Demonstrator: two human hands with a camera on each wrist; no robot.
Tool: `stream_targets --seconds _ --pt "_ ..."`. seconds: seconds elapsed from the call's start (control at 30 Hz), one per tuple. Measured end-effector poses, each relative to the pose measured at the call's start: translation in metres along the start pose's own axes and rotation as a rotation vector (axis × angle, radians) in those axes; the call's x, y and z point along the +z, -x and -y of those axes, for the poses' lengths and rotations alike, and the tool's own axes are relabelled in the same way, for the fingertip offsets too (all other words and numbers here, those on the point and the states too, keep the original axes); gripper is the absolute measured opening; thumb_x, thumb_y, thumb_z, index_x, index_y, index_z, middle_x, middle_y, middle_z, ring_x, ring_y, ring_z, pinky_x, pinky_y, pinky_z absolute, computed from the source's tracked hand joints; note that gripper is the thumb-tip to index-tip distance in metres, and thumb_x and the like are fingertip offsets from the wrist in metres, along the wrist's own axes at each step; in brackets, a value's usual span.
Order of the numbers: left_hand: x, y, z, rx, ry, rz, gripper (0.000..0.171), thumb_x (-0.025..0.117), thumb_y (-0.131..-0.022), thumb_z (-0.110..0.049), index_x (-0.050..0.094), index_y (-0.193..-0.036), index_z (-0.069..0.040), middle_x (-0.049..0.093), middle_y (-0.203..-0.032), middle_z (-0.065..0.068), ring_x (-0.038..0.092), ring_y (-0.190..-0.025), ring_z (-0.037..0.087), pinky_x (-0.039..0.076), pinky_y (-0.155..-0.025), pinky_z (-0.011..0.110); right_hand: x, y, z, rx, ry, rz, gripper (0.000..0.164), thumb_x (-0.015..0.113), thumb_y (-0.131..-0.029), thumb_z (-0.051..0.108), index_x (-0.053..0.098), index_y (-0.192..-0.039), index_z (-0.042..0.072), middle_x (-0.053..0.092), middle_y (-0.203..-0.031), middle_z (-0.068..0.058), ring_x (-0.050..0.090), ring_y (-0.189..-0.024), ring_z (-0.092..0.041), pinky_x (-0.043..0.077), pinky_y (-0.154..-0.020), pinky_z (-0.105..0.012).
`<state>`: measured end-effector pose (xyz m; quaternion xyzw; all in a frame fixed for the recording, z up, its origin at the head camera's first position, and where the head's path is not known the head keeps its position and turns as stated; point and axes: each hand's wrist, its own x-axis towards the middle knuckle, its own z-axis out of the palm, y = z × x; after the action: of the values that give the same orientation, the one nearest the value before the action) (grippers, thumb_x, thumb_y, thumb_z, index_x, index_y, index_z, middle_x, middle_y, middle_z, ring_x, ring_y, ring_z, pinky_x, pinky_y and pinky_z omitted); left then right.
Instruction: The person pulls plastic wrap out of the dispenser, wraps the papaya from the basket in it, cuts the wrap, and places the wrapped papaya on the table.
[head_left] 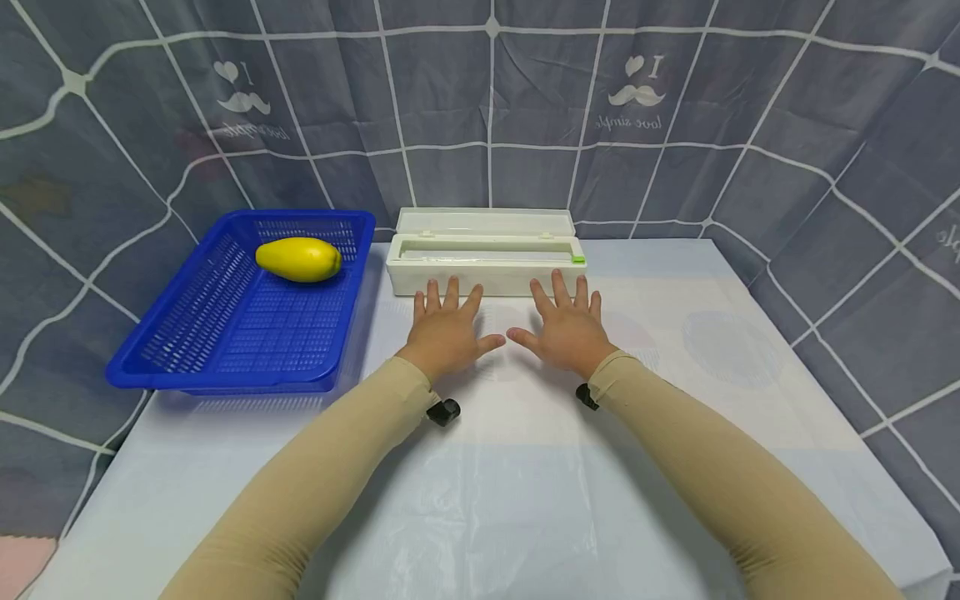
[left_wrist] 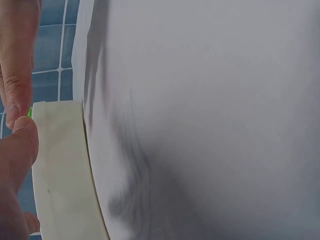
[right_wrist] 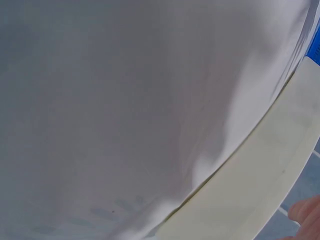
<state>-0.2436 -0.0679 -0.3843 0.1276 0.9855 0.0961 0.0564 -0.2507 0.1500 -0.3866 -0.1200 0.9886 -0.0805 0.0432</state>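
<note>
Both hands are held out side by side over the white table, fingers spread and holding nothing. My left hand (head_left: 446, 330) is in front of the left part of a long white box (head_left: 480, 277), and my right hand (head_left: 567, 329) is in front of its right part. The thumbs point toward each other with a small gap in the head view. The box's lid (head_left: 486, 222) is raised at the back, and a green piece (head_left: 578, 259) sits at its right end. In the left wrist view the box's front wall (left_wrist: 62, 165) shows beside the fingers.
On the left stands a blue plastic basket (head_left: 262, 342) with a yellow papaya-like fruit (head_left: 298, 259) in it. A grey curtain with white lines (head_left: 450, 92) hangs behind and on both sides of the white-covered table (head_left: 525, 517).
</note>
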Motion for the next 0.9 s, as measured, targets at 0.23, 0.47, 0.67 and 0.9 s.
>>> stream_targets --seconds 0.23,0.47,0.67,0.9 --pt "0.001 -0.003 0.001 0.007 -0.004 -0.016 0.099 0.048 -0.096 -0.080 0.017 -0.171 -0.023 0.003 -0.177 0.022 -0.005 -0.160 0.054 0.000 -0.129 0.068 0.001 -0.002 -0.002 0.001 0.004 -0.011 0.099 0.046 -0.099 0.076 0.013 -0.171 0.017 -0.002 -0.177 -0.022 -0.007 -0.157 -0.061 0.002 -0.124 -0.077" --pt "-0.001 -0.007 0.005 0.021 0.027 -0.032 0.096 0.050 -0.098 -0.075 0.018 -0.170 -0.021 0.004 -0.177 0.021 -0.005 -0.162 0.050 0.000 -0.130 0.067 -0.002 -0.006 -0.006 0.001 -0.014 -0.032 0.098 0.048 -0.100 0.074 0.012 -0.171 0.017 -0.004 -0.177 -0.021 -0.009 -0.159 -0.056 -0.001 -0.126 -0.074" --pt "-0.010 -0.012 0.010 0.020 0.030 -0.084 0.094 0.050 -0.098 -0.074 0.021 -0.170 -0.021 0.009 -0.177 0.020 -0.001 -0.163 0.049 0.003 -0.130 0.065 -0.010 -0.012 -0.014 -0.013 -0.026 -0.057 0.095 0.050 -0.101 0.070 0.016 -0.170 0.015 0.000 -0.177 -0.022 -0.007 -0.161 -0.053 0.001 -0.128 -0.071" --pt "-0.026 -0.028 0.026 0.012 0.094 -0.196 0.079 0.055 -0.103 -0.061 0.036 -0.164 -0.015 0.023 -0.174 0.022 0.012 -0.162 0.048 0.009 -0.131 0.064 -0.029 -0.024 -0.032 -0.052 -0.079 -0.144 0.077 0.061 -0.104 0.048 0.033 -0.165 0.009 0.022 -0.172 -0.026 0.014 -0.159 -0.055 0.013 -0.128 -0.069"
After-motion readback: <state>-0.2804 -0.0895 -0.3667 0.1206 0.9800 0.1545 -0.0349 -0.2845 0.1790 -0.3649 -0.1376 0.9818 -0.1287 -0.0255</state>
